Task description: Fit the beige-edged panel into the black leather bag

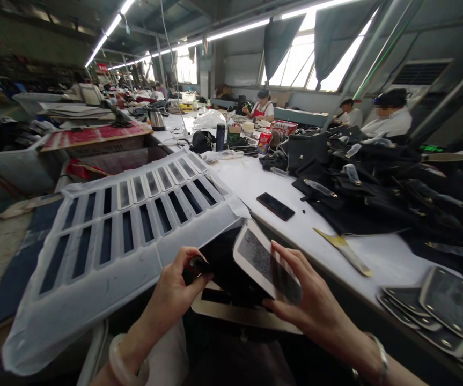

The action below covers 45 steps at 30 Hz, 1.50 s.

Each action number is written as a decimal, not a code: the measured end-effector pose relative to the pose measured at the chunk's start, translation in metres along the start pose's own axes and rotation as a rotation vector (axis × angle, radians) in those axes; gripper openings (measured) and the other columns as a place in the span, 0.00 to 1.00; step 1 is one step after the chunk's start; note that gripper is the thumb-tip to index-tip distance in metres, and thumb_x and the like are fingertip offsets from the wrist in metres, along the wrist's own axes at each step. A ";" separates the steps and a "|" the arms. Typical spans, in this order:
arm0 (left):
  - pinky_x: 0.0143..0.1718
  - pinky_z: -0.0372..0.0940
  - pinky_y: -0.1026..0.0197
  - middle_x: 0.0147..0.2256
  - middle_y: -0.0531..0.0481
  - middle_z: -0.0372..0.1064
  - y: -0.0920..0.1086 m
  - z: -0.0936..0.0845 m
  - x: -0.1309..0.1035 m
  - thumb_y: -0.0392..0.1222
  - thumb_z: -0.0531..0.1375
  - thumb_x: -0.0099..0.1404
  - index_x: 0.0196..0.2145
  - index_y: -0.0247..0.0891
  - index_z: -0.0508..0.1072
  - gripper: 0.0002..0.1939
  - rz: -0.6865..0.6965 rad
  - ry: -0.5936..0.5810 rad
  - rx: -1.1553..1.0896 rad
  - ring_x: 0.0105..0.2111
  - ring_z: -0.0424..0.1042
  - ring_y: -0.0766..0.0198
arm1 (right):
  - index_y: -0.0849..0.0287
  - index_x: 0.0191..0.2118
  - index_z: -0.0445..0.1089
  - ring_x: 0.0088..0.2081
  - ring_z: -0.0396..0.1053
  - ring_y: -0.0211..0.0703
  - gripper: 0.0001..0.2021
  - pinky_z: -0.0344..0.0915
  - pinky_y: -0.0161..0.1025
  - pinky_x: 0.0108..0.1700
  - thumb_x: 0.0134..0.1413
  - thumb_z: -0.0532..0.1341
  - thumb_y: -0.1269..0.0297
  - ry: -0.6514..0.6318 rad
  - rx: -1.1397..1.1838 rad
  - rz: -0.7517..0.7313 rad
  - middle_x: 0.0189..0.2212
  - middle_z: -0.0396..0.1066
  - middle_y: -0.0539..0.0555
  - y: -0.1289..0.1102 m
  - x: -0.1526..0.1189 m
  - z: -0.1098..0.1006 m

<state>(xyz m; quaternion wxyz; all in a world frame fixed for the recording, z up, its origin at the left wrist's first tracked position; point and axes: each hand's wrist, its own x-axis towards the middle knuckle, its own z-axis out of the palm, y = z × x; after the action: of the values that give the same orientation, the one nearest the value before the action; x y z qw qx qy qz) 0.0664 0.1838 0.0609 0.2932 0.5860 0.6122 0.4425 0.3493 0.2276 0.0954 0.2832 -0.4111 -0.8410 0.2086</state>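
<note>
While the left hand [175, 292] is pinching the black leather piece [223, 268], the right hand [307, 300] is clamping the white-rimmed panel [261, 262] lying diagonally across that piece, nearer the right

a slotted sheet [126, 225] overhangs the table's [380, 257] left edge; a phone [275, 206] lies mid-table, bags [396, 193] behind right, flat panels [436, 305] at the near right corner.
</note>
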 end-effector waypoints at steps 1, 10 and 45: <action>0.39 0.66 0.56 0.33 0.54 0.71 -0.001 0.003 -0.001 0.42 0.63 0.61 0.38 0.44 0.67 0.09 -0.014 -0.028 0.040 0.34 0.72 0.59 | 0.49 0.68 0.48 0.56 0.66 0.54 0.41 0.68 0.49 0.56 0.50 0.66 0.64 -0.018 -0.046 -0.017 0.57 0.62 0.59 0.003 -0.002 0.001; 0.65 0.52 0.42 0.63 0.45 0.60 -0.034 0.019 -0.018 0.36 0.65 0.57 0.45 0.45 0.76 0.16 -0.028 -0.176 0.178 0.63 0.58 0.48 | 0.52 0.71 0.40 0.49 0.68 0.63 0.52 0.74 0.59 0.46 0.43 0.69 0.71 -0.106 -0.520 -0.208 0.57 0.63 0.65 0.016 -0.009 0.011; 0.57 0.59 0.56 0.50 0.47 0.75 -0.101 0.095 -0.049 0.58 0.56 0.69 0.53 0.41 0.75 0.24 -0.645 0.180 -1.343 0.53 0.70 0.52 | 0.50 0.51 0.73 0.63 0.58 0.73 0.14 0.64 0.76 0.52 0.60 0.60 0.66 -0.535 -0.453 -0.322 0.58 0.69 0.52 0.014 0.017 0.069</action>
<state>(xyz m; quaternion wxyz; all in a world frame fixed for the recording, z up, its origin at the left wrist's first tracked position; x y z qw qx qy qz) 0.1099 0.1624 -0.0780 0.6516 0.0341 0.3736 0.6593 0.3034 0.2413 0.0406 -0.0151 -0.2569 -0.9637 0.0704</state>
